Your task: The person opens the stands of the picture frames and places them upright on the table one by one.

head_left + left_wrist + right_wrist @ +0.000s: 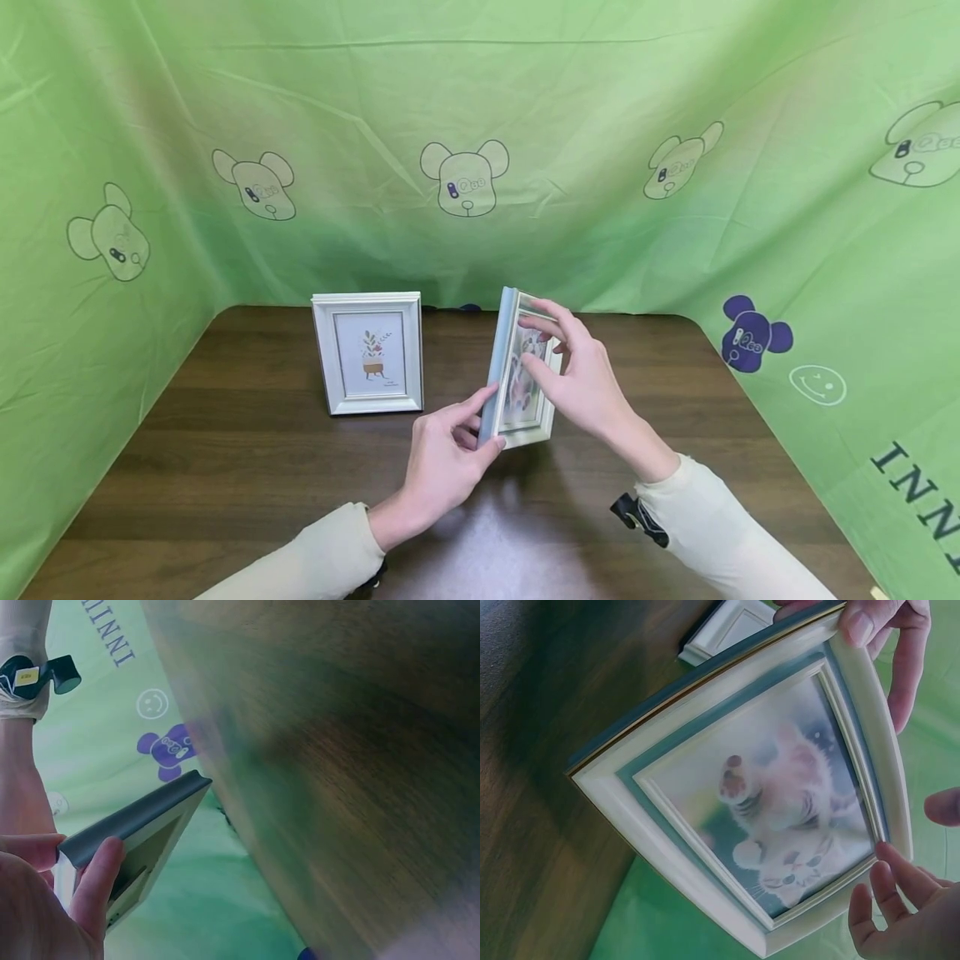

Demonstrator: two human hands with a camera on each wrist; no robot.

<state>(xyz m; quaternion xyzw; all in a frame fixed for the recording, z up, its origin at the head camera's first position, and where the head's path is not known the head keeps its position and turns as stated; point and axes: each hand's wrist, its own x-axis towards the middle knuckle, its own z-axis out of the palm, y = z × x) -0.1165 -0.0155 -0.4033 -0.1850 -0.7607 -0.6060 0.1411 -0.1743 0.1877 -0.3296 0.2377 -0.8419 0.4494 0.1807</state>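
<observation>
A picture frame [528,400] with a pale front and blue-grey sides is held up, tilted, above the table. My left hand [442,458] grips its lower left corner, thumb on the front and fingers along the side. In the left wrist view the frame's dark edge [135,817] lies between the fingers. My right hand [588,375] is in front of the frame's face, fingers loosely bent. In the right wrist view one of its fingertips appears to touch the border, and the thumb stands apart. The picture [780,817] shows a kitten, upside down in that view.
A second white picture frame [369,354] with a potted-plant print stands upright on the brown wooden table [247,483], left of the held one. Green cloth [360,92] printed with bear heads hangs around the back and sides. A black strap [641,518] is on the right wrist.
</observation>
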